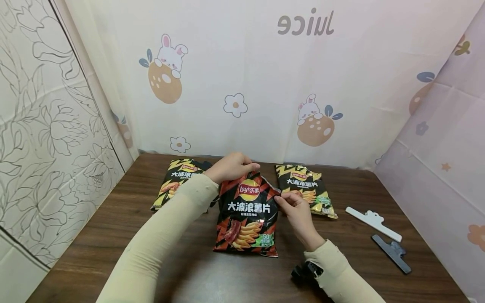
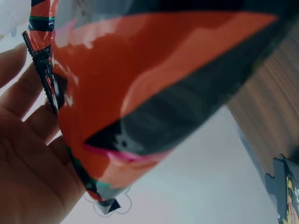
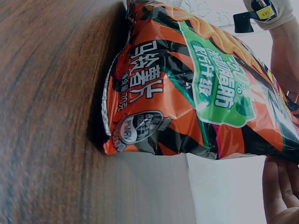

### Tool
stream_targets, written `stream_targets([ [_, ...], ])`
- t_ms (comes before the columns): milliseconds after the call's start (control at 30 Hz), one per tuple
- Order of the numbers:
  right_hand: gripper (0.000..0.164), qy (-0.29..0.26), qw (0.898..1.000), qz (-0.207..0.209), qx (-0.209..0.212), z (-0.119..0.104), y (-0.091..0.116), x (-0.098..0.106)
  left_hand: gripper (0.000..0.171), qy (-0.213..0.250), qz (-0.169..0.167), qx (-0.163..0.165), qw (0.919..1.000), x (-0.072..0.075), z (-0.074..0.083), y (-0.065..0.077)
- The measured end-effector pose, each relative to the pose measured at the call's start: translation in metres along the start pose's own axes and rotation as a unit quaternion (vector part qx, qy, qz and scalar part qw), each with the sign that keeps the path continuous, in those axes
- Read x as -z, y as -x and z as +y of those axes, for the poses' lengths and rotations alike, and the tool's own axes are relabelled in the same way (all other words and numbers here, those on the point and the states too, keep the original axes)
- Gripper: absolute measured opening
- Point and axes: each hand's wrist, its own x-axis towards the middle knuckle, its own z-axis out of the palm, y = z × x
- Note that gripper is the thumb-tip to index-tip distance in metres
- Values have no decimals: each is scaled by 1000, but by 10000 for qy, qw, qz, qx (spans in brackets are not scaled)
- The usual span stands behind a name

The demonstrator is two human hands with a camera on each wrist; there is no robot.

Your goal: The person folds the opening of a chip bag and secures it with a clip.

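A red and black bag of potato chips (image 1: 246, 214) stands upright at the middle of the table, its front facing me. My left hand (image 1: 233, 166) grips its top edge; in the left wrist view its fingers (image 2: 28, 95) lie along the crimped seal. With thumb and fingertips my right hand (image 1: 297, 212) pinches the bag's upper right edge. The right wrist view shows the bag's lower end (image 3: 126, 116) at the tabletop and its green label (image 3: 219, 79) sideways. The bag's back is hidden in the head view.
Yellow and black chip bags lie at the back left (image 1: 178, 181) and back right (image 1: 303, 185); a black clip (image 1: 204, 164) is at the left one's top. On the right are a white clip (image 1: 373, 221) and a dark clip (image 1: 392, 252). A patterned curtain (image 1: 242, 75) backs the table.
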Motion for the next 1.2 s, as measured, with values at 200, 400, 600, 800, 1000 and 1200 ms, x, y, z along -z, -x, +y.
stream_targets([
  [200,20,-2,10000,-20,-38,0,0,1,51,46,-83,-118,9999,1,0,-1],
  [400,21,23,10000,37,15,-1,-1,1,32,138,-188,-109,9997,5,-3,-3],
  [600,24,-18,10000,37,50,-1,0,0,22,-99,-323,-212,9992,7,-4,-3],
  [800,20,-201,9997,-113,-73,-2,0,1,17,-42,-404,-221,9989,6,-4,-3],
  [1000,20,-57,9996,-232,-179,-3,0,4,14,152,-413,-205,9988,5,-5,-3],
  [1200,31,62,9982,-543,-239,-4,0,9,13,201,-359,-256,9988,4,-7,-3],
])
